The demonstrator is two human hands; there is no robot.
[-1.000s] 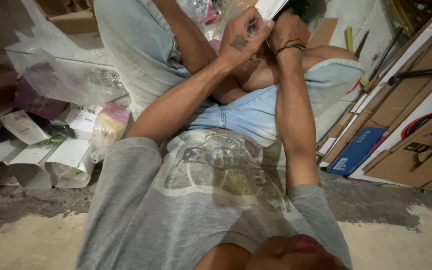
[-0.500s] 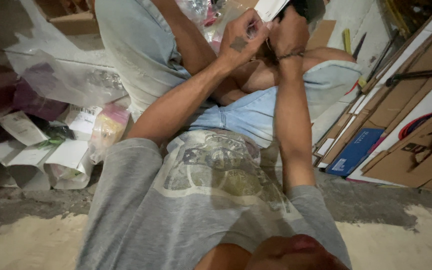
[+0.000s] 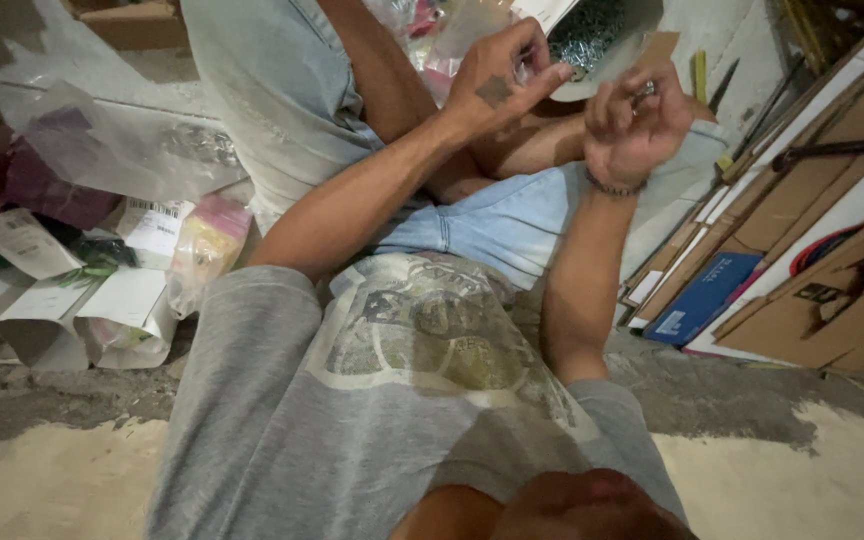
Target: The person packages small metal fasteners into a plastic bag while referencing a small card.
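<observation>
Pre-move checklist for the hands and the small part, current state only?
1. Left hand in view, fingers pinched: ok.
2. Right hand in view, fingers curled: ok.
3. Small part at the left fingertips: cannot tell what it is.
4. Right grip holding anything: cannot tell.
5. Hands apart, not touching: ok.
6. Pile of small dark metal pieces behind the hands within reach: ok.

A rough concrete floor [image 3: 772, 450] carries flattened cardboard sheets [image 3: 832, 300], plastic bags [image 3: 132, 150] and paper packets [image 3: 52, 300].
</observation>
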